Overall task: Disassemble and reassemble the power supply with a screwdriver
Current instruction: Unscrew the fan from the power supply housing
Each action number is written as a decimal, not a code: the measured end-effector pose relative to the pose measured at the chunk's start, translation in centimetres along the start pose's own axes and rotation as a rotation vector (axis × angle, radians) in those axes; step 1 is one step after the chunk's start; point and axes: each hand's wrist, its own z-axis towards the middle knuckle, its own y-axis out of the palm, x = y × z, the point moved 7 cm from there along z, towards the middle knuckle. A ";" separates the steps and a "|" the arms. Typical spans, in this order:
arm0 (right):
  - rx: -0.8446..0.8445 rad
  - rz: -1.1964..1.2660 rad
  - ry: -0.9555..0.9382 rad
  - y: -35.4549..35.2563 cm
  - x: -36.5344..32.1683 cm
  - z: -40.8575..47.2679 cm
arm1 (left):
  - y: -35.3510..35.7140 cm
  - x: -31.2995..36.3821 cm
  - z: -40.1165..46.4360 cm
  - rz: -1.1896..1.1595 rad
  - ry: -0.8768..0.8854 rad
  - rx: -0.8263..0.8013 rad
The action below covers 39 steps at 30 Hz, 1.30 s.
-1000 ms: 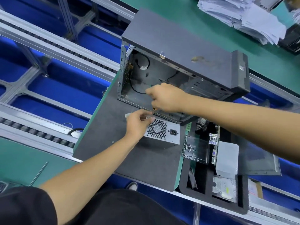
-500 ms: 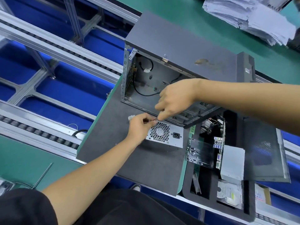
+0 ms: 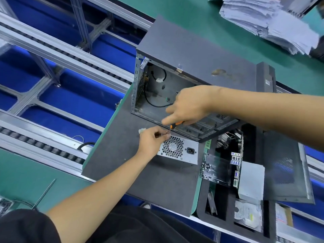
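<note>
Two hands | screwdriver (image 3: pixel 175 124) tip points down-left (shaft mostly hidden) | power supply (image 3: pixel 178 150)

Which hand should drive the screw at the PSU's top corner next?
Right. The right hand already grips the orange-handled screwdriver, its tip angled toward the power supply corner. The left hand is pinching something small there, likely steadying it.

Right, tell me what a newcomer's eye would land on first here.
First, the two hands meeting mid-frame: the right hand holds an orange-and-black screwdriver angled down to where the left hand pinches something small at the top corner of the silver power supply on the grey mat. Behind them stands the open, gutted computer case; removed parts fill the black foam tray to the right.
</note>
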 end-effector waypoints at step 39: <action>-0.056 -0.050 0.040 0.1 -1.8 0.6 | -0.4 -0.3 0.0 -0.038 -0.084 0.004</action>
